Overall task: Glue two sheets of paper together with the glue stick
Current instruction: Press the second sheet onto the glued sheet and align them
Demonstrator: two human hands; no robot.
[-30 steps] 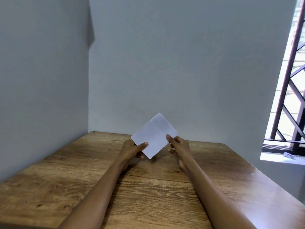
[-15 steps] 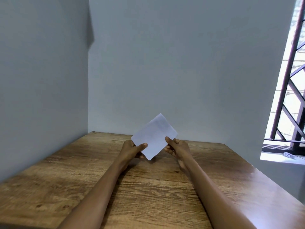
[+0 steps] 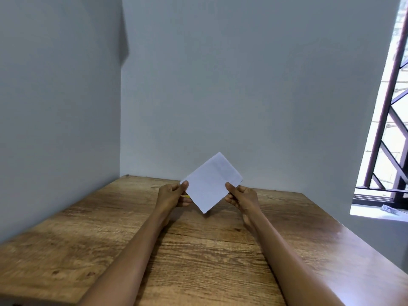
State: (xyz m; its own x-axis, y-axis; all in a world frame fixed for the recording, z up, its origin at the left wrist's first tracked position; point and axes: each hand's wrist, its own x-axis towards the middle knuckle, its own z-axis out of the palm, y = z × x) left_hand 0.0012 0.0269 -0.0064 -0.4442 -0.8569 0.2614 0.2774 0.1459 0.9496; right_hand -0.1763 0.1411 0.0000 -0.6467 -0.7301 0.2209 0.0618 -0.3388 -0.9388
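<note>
Both hands hold one white paper (image 3: 212,182) in the air above the far middle of the table (image 3: 198,250), clear of the wood. The left hand (image 3: 172,195) pinches the sheet's left corner, thumb on the near face, fingers curled behind. The right hand (image 3: 242,197) pinches the lower right edge the same way. The paper stands tilted like a diamond — one corner up against the wall, one pointing down at the tabletop. A sliver of yellow shows just behind the left fingers; what it is cannot be told. Both forearms reach bare from the near edge. The table is grained brown wood — set into a corner of plain grey walls (image 3: 242,85). A barred window (image 3: 388,129) stands past the right edge.
</note>
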